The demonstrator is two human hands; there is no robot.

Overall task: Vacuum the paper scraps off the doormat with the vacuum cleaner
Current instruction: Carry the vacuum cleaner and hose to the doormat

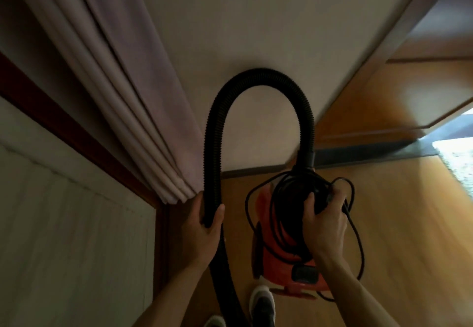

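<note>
Two grips: left hand (204,220) clasps hose (258,81); right hand (323,220) clutches vacuum cleaner (284,255) top.

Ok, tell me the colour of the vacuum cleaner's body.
The vacuum cleaner body is orange-red, clearest in the head view.

Plastic, cloth and wood surfaces, mostly matt.
Hose (256,78) at 12 o'clock: black ribbed plastic, matt. Vacuum cleaner (276,257) at 6: smooth red plastic, slight sheen. Cord (356,226) at 4: thin, smooth black sheath. Curtain (122,70) at 10: matt pleated cloth. Floor (396,224) at 3: glossy wood. Wall (243,19) at 12: pale, matt.
</note>
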